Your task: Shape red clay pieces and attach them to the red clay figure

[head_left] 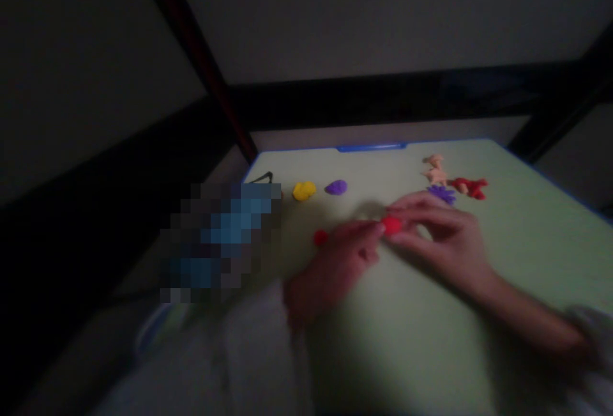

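Observation:
A small red lump of modelling clay [393,225] is pinched between the thumb and fingers of my right hand [445,237], just above the table. My left hand [342,261] is closed, and its thumb and forefinger tips press on the left side of the same lump. Partly hidden behind my left hand lies another red clay piece [320,238]. Beyond my right hand sit a spiky purple clay piece [441,195] and a red clay shape [472,188] with a pale bit on it.
The pale green table [397,339] has a blue rim and a blue handle [371,147] at its far edge. A yellow clay lump [304,191], a purple clay lump [336,187] and pale pink clay shapes [435,174] lie toward the back. A blurred-out blue patch [230,231] covers the left side.

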Demonstrator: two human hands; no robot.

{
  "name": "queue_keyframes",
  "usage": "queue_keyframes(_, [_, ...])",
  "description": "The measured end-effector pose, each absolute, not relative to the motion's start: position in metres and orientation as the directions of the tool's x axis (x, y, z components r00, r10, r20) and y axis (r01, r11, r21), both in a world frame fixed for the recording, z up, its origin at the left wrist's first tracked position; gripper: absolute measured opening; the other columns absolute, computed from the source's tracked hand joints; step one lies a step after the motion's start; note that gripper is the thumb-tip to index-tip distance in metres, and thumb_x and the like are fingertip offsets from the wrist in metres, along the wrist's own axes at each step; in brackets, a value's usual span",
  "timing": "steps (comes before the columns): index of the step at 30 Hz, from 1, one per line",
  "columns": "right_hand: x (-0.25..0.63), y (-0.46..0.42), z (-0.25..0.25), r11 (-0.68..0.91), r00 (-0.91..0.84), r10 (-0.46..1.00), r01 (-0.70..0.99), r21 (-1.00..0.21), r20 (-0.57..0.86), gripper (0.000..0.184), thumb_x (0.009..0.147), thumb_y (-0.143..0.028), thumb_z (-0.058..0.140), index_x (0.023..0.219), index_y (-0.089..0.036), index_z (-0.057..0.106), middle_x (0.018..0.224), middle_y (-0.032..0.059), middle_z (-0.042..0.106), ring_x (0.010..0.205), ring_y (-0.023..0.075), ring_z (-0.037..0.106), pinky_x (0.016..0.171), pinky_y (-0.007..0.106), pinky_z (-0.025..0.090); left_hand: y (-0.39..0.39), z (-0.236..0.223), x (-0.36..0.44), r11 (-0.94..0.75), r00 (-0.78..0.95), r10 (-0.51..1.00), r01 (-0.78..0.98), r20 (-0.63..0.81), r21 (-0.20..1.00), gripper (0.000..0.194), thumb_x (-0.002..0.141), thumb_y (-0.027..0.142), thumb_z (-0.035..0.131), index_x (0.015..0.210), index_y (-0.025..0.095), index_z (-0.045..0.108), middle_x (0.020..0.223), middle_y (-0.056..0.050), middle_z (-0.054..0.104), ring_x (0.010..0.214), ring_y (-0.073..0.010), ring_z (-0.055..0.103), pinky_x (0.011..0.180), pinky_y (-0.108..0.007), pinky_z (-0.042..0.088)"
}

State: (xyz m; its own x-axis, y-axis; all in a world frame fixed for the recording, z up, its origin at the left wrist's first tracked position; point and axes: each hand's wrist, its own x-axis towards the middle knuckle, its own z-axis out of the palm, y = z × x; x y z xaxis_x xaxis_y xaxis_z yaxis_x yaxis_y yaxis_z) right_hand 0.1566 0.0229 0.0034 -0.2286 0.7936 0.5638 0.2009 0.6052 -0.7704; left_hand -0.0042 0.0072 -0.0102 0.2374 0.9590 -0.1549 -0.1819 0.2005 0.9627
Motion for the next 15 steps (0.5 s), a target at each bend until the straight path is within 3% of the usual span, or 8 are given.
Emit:
queue_keyframes(8, [0.157, 0.019, 0.004, 0.723, -0.293, 0.69, 0.315, -0.615, 0.662, 0.025, 0.069, -0.023, 0.071, 0.094, -0.024, 0.068, 0.097, 0.0058, 0.063, 0.089, 0.0196, 0.06, 0.074, 0.036, 0.052, 0.004, -0.009, -0.008, 0.074, 0.309, 0.95, -0.089, -0.043, 0.993, 0.018, 0.077, 0.034, 0.053, 0.07, 0.02, 0.062, 0.066, -0.002, 0.054, 0.061, -0.0138, 0.044, 0.054, -0.025, 0.035])
queue_keyframes(12, [0.155, 0.019, 0.004, 0.707, -0.298, 0.707, 0.273, -0.653, 0.641, 0.022, 0.07, -0.021, 0.071, 0.092, -0.024, 0.069, 0.096, 0.0052, 0.063, 0.089, 0.0184, 0.06, 0.073, 0.034, 0.052, 0.002, -0.001, -0.008, 0.094, 0.318, 0.945, -0.062, -0.07, 0.994, 0.018, 0.077, 0.033, 0.054, 0.069, 0.018, 0.061, 0.069, -0.001, 0.053, 0.06, -0.0119, 0.042, 0.053, -0.024, 0.034])
queue_keyframes(15, [0.156, 0.02, 0.004, 0.682, -0.312, 0.725, 0.206, -0.702, 0.613, 0.024, 0.07, -0.021, 0.071, 0.093, -0.026, 0.069, 0.098, 0.0047, 0.062, 0.092, 0.0186, 0.059, 0.076, 0.035, 0.052, 0.004, -0.003, -0.005, 0.171, 0.324, 0.94, -0.173, -0.108, 0.97, 0.021, 0.077, 0.036, 0.053, 0.065, 0.018, 0.057, 0.066, 0.0, 0.049, 0.057, -0.0105, 0.039, 0.052, -0.024, 0.032])
